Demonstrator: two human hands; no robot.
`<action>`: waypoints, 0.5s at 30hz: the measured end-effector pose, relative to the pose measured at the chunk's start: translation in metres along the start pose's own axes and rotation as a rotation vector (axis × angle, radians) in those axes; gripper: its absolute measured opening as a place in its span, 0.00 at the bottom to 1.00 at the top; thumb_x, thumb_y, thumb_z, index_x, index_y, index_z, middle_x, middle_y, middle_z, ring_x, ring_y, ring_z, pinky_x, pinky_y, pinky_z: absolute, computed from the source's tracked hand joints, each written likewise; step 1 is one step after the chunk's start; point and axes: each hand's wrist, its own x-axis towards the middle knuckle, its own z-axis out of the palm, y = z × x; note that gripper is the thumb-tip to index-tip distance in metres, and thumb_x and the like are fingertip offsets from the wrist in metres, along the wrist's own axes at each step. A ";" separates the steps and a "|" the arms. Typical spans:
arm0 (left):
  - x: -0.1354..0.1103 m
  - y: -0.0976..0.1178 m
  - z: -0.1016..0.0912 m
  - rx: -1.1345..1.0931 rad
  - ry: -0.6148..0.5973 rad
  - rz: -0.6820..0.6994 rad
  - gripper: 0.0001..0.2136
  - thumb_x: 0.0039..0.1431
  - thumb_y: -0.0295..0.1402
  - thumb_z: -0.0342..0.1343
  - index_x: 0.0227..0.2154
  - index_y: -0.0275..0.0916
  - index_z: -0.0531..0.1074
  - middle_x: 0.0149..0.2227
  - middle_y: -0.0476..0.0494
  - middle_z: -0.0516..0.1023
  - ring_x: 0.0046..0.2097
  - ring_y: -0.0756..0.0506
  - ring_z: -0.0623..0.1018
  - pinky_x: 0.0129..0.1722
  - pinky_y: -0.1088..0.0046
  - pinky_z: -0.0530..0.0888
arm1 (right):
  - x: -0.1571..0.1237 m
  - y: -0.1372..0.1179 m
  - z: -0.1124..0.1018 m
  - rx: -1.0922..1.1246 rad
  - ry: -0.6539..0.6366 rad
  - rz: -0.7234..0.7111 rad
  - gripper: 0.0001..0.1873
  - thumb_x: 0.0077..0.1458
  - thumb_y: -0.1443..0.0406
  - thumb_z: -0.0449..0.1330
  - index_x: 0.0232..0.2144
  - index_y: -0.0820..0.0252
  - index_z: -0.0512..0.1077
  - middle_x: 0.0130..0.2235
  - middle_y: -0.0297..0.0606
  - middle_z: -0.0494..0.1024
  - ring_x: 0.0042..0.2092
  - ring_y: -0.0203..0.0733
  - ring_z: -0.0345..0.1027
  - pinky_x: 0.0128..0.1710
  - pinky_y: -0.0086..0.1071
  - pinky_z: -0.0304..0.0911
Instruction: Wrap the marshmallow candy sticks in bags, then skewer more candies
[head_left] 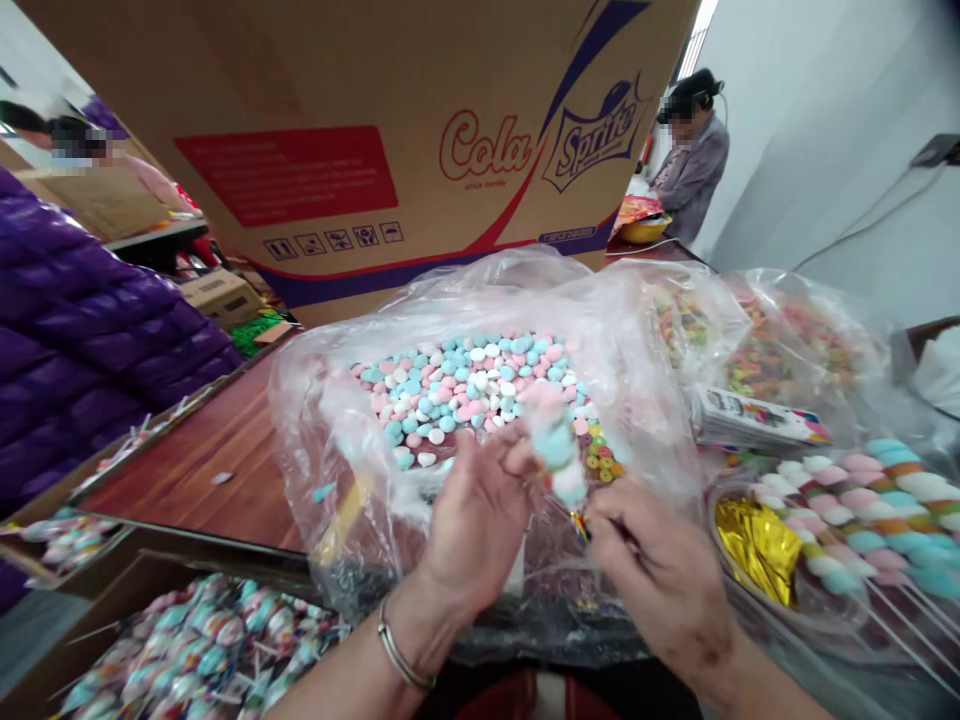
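Note:
My right hand (660, 575) is closed, fingers pinched low on a marshmallow skewer (556, 455) of pink, blue and white pieces. The skewer is tilted and blurred, with a bit of shiny wrapping near its base. My left hand (480, 525), with a bracelet on its wrist, is beside it, palm up, thumb raised and fingers loosely bent; the fingertips are close to the candy, but I cannot tell whether they touch. Beyond both hands, loose pink, blue and white candies (457, 385) lie on a clear plastic sheet (330, 390). Green and yellow ring candies (602, 458) lie near the skewer.
Finished skewers (862, 510) and gold foil (757, 550) fill a bowl at right, near a stack of printed cards (757, 415) and bagged gummies (787, 340). A large carton (337, 90) stands behind. Below left is a box of wrapped candies (202, 640). Two people work farther back.

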 end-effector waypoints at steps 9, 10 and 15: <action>-0.023 -0.013 -0.007 0.237 0.072 -0.146 0.11 0.63 0.39 0.55 0.37 0.36 0.75 0.36 0.45 0.78 0.39 0.48 0.75 0.43 0.72 0.70 | -0.010 -0.009 0.023 0.227 -0.069 0.074 0.09 0.59 0.72 0.51 0.29 0.59 0.68 0.29 0.33 0.71 0.34 0.35 0.65 0.38 0.27 0.60; -0.025 -0.016 -0.004 0.207 0.116 -0.132 0.08 0.61 0.37 0.57 0.38 0.38 0.74 0.37 0.46 0.78 0.39 0.49 0.76 0.42 0.74 0.71 | -0.012 -0.015 0.028 0.314 -0.121 0.124 0.09 0.59 0.72 0.50 0.30 0.59 0.69 0.31 0.34 0.72 0.36 0.35 0.66 0.40 0.27 0.61; -0.035 -0.002 -0.012 0.287 0.348 0.043 0.07 0.59 0.37 0.58 0.33 0.39 0.69 0.24 0.54 0.73 0.21 0.55 0.69 0.22 0.81 0.66 | -0.021 -0.022 0.037 0.455 -0.418 0.230 0.10 0.61 0.69 0.51 0.31 0.59 0.71 0.31 0.33 0.73 0.34 0.34 0.68 0.36 0.25 0.63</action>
